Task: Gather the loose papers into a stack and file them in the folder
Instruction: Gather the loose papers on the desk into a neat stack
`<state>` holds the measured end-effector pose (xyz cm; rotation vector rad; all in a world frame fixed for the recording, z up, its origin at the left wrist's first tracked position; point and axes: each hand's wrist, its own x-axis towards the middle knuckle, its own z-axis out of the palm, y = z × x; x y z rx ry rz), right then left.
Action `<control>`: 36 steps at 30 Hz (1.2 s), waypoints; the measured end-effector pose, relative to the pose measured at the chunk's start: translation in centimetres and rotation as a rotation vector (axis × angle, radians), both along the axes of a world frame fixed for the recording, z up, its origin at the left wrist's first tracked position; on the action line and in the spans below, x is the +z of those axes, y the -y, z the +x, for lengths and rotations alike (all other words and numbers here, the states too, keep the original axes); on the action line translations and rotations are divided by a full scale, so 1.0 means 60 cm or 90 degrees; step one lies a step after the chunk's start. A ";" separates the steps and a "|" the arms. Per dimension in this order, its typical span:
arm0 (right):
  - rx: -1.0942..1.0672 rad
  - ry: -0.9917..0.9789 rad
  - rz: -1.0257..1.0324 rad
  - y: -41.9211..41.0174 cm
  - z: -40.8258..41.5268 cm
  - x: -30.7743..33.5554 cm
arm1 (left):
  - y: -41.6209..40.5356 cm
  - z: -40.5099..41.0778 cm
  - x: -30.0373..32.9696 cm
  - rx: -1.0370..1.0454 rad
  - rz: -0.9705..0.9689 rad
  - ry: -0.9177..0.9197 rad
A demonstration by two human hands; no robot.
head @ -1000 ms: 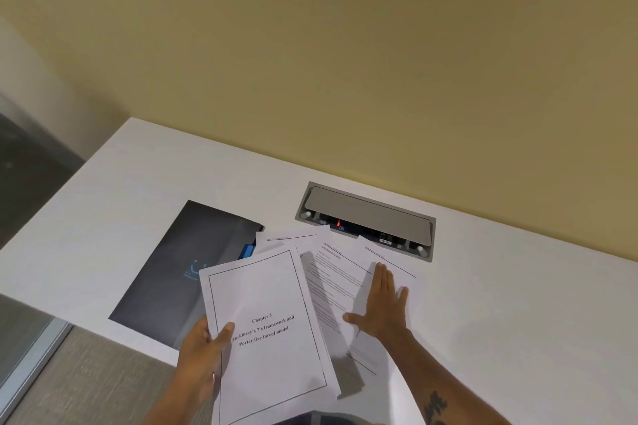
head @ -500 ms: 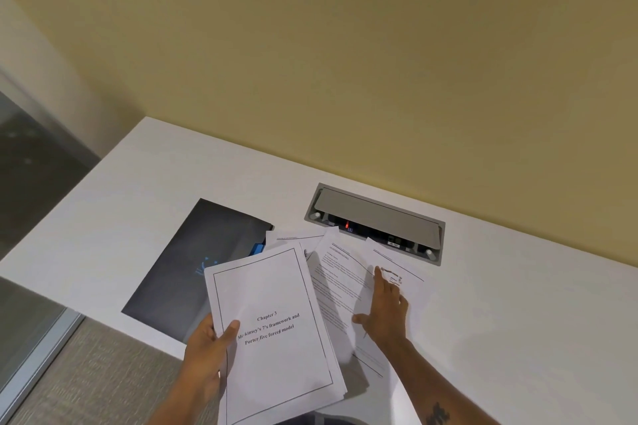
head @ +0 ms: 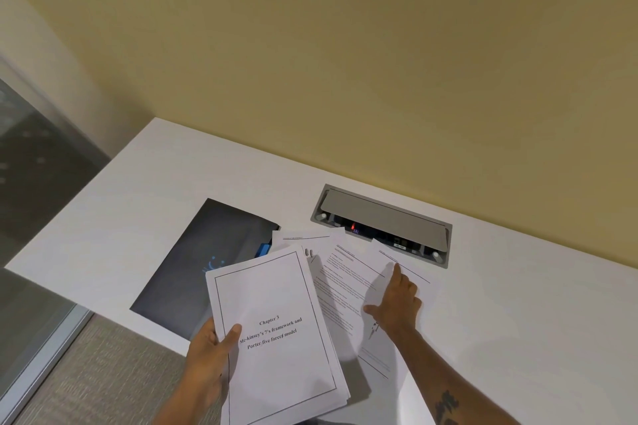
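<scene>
My left hand (head: 210, 352) grips the left edge of a thin stack of papers (head: 276, 335), lifted over the desk's front edge; its top sheet reads "Chapter 3". Several loose printed sheets (head: 348, 276) lie fanned on the white desk (head: 518, 321) to the right of the stack. My right hand (head: 397, 300) rests flat on the rightmost sheet (head: 386, 252), index finger stretched toward its top. A dark folder (head: 203, 252) with a blue logo lies closed on the desk to the left, partly under the held stack and the loose sheets.
A grey cable and power box (head: 383, 214) is sunk into the desk just behind the sheets. The beige wall rises directly behind the desk. Carpet and a glass partition (head: 34, 183) lie past the desk's left and front edges.
My right hand's fingers have drawn together from a spread palm, with the index finger now pointing along the rightmost sheet. The held stack has barely shifted. The camera has drifted.
</scene>
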<state>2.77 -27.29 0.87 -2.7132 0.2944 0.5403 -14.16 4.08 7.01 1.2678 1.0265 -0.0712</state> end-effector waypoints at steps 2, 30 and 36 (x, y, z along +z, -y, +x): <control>-0.014 -0.007 0.011 -0.007 0.005 0.001 | -0.001 -0.003 0.000 -0.001 -0.003 0.000; -0.304 -0.044 0.683 0.023 -0.010 0.114 | 0.015 0.072 0.026 -0.203 -0.023 0.051; -0.257 -0.116 0.702 0.015 -0.009 0.125 | 0.035 0.079 0.052 -0.255 -0.027 0.022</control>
